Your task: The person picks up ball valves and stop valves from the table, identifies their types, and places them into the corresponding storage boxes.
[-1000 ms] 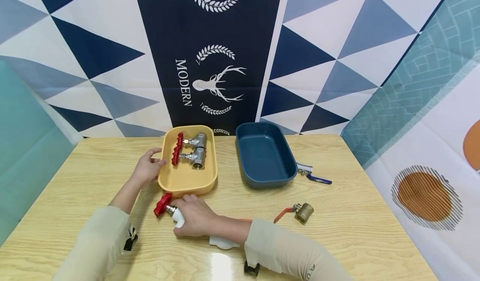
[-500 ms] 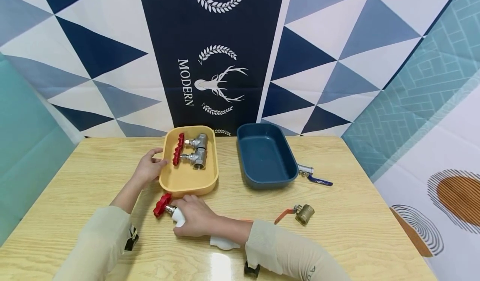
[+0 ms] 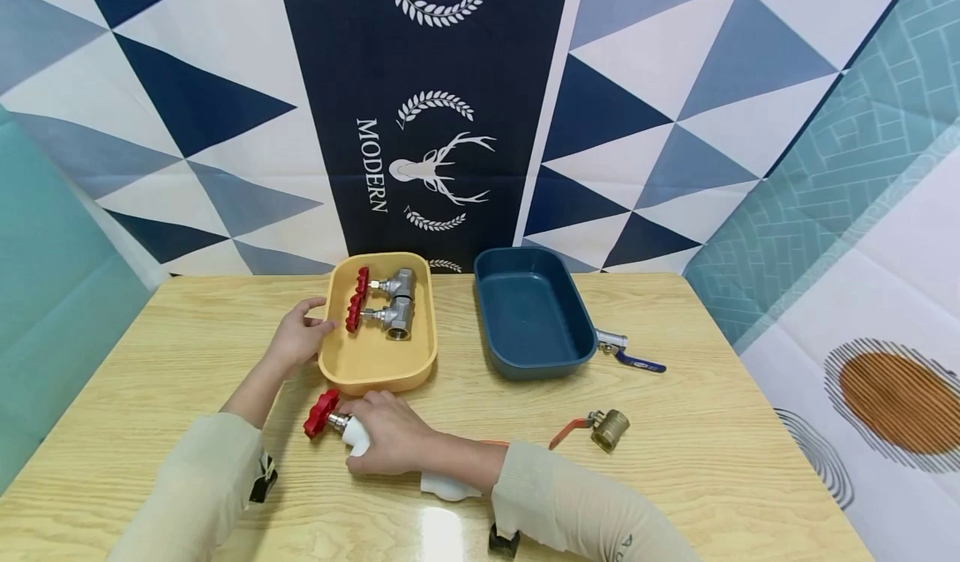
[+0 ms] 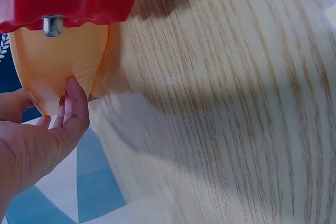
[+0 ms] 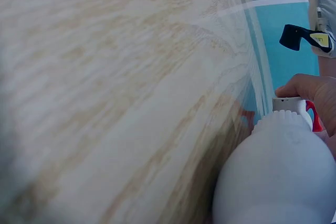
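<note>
My left hand (image 3: 296, 337) pinches the left rim of the yellow bin (image 3: 378, 370); in the left wrist view, fingers (image 4: 76, 100) lie on both sides of its wall. Two metal valves with red handwheels (image 3: 393, 303) lie inside, one behind the other. Just in front of the bin, my right hand (image 3: 390, 433) grips a white gate valve (image 3: 356, 435), its red handwheel (image 3: 322, 413) pointing left. The palm hides much of the white body. That handwheel (image 4: 68, 1) looms at the top of the left wrist view.
A white valve (image 3: 447, 487) lies partly under my right forearm. Right of it is a brass ball valve (image 3: 611, 430) with an orange lever. Beside the dark blue bin (image 3: 536, 362) lies a metal valve with a blue lever (image 3: 641, 363). Patterned cloth (image 3: 450, 128) stands behind the table.
The red handwheel of the gripped valve has shifted very slightly left and toward the body. Both hands otherwise stay where they were.
</note>
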